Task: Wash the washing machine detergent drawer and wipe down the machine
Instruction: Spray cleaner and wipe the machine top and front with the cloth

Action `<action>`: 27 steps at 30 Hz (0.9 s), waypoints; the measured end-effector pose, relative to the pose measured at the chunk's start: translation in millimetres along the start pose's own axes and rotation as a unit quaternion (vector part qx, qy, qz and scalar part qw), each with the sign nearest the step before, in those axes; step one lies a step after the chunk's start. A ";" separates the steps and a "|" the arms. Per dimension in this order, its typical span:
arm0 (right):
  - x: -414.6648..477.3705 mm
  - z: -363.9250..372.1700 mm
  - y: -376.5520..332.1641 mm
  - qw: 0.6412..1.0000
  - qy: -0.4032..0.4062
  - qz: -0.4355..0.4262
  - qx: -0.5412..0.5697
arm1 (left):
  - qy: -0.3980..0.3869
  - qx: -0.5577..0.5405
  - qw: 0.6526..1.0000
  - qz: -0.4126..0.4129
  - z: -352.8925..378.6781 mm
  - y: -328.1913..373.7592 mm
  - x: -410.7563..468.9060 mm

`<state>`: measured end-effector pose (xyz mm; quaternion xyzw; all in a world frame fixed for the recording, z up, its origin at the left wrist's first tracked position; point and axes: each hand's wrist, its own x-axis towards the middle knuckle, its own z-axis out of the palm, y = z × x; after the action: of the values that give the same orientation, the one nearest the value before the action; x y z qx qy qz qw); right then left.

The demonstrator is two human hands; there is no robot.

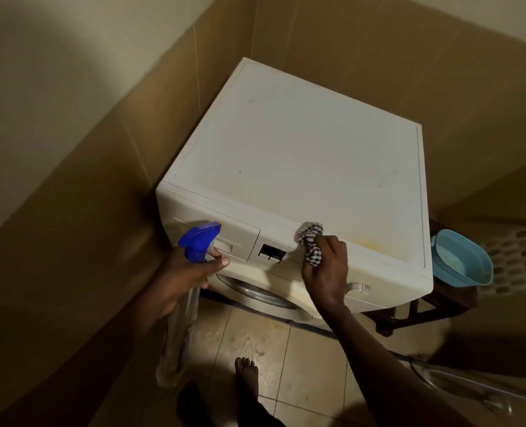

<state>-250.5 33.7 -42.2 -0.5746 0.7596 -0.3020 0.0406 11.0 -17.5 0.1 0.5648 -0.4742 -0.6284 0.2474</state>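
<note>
At frame centre, washer (286, 149) front edge: right hand (326, 272) grips a bunched cloth (309, 241) against the panel. Left hand (187, 272) holds the spray bottle (198, 241), in front of the closed drawer (240, 238). Judgement: spread the cloth flatter, mist lightly, wipe overlapping passes. Right arm extended, wrist bent down.

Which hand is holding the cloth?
The right hand grips the black-and-white cloth at the front top edge of the washing machine; the left hand holds the blue-headed spray bottle instead.
</note>
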 end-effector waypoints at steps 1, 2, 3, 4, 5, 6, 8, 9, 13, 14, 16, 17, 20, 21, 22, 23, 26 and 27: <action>0.5 -1.9 1.2 1.000 0.011 0.018 -0.003 | -0.001 0.000 1.000 0.000 -1.5 -0.7 -1.8; 3.6 -1.7 -0.5 0.999 0.020 0.041 -0.003 | -0.002 0.002 1.000 -0.002 -2.2 -1.5 -3.3; 9.8 0.3 -6.2 0.998 0.028 0.061 0.000 | -0.001 0.003 1.000 -0.005 -3.2 -2.1 -4.4; 17.2 4.2 -15.3 0.997 0.031 0.073 0.002 | -0.002 0.005 1.000 -0.008 -4.0 -3.1 -5.1; 25.2 9.8 -27.9 0.997 0.026 0.070 0.000 | -0.003 0.009 1.000 -0.010 -4.9 -4.3 -5.2; 32.0 16.8 -42.2 0.999 0.014 0.052 -0.003 | -0.004 0.014 1.000 -0.010 -5.3 -5.3 -5.2; 41.5 29.8 -66.6 1.000 -0.005 0.008 -0.007 | -0.003 0.020 1.000 -0.010 -5.0 -8.3 -3.5; 44.1 32.9 -73.8 1.000 -0.012 -0.009 -0.006 | -0.002 0.020 1.000 -0.011 -4.0 -9.4 -2.9; 38.8 21.2 -52.9 0.996 -0.045 -0.070 -0.024 | -0.013 0.017 1.000 -0.010 0.9 -7.4 -1.9; 34.3 13.6 -39.2 0.997 -0.040 -0.062 -0.034 | -0.012 0.012 1.000 -0.012 0.3 -5.9 -2.6; 23.1 -6.4 -7.2 0.998 -0.015 -0.012 -0.055 | -0.010 -0.001 1.000 -0.014 -3.3 -3.0 -3.3; 17.4 -17.6 9.2 0.997 0.003 0.017 -0.069 | -0.009 -0.005 1.000 -0.013 -6.3 -2.1 -3.2; 7.1 -45.6 45.4 0.988 0.036 0.094 -0.116 | 0.000 -0.008 1.000 -0.013 -16.9 -0.9 -2.5; 8.5 -49.4 48.5 0.985 0.040 0.105 -0.133 | 0.003 -0.008 1.000 -0.014 -19.9 -1.8 -1.7; 12.5 -49.0 47.3 0.982 0.042 0.109 -0.145 | 0.006 -0.006 1.000 -0.016 -21.5 -2.1 -0.6; 18.9 -44.7 40.2 0.982 0.041 0.117 -0.145 | 0.011 -0.005 1.000 -0.017 -23.0 -2.9 1.4; 38.8 -9.7 -8.4 0.994 0.009 0.092 -0.059 | 0.018 -0.006 0.999 -0.036 -22.4 -4.9 5.2; 44.3 7.3 -27.0 0.998 -0.009 0.052 -0.041 | 0.018 -0.009 0.999 -0.042 -21.3 -5.9 5.6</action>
<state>-239.5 -13.3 -21.8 -0.5383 0.7998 -0.2626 0.0397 31.1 -26.4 -5.9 0.5935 -0.4397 -0.6322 0.2340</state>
